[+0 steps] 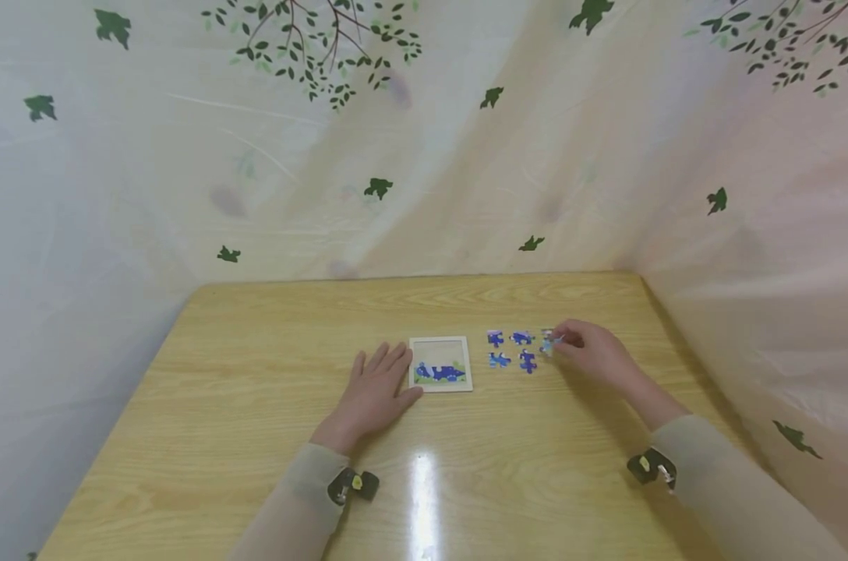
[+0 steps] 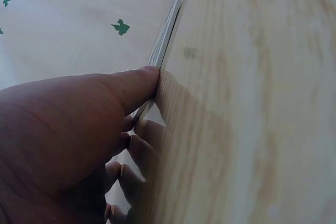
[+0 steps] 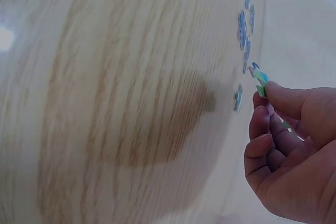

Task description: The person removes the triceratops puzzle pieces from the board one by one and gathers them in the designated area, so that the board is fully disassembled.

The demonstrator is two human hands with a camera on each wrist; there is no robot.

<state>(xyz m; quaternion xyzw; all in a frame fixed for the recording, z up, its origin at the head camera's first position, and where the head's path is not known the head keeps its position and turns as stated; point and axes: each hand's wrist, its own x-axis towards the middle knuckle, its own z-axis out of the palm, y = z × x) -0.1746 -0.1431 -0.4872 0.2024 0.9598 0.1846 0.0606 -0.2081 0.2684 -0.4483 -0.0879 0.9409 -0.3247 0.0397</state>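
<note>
R hand (image 1: 595, 354) pinches a light-coloured puzzle piece (image 3: 260, 77) btw thumb and fingertips, other fingers curled under; piece is lifted just off the table (image 1: 256, 436), at the right end of the loose pieces. L hand (image 1: 375, 393) lies flat on the table, fingers straight and spread a little, holding nothing; fingertips touch the left edge of the puzzle frame (image 1: 441, 364). Frame sits near table centre, w/ a blue-and-green strip filled in along its bottom, upper part blank.

Four blue pieces (image 1: 511, 349) lie in a 2x2 group just right of the frame, apart from each other and from it, just beside the R hand.

Table is pale wood grain, glossy, w/ a bright light glare near the front edge. Behind and on both sides hangs a whitish sheet (image 1: 424, 156) printed w/ green leaves and branches. Both sleeves beige, a small cam strapped at each wrist.
</note>
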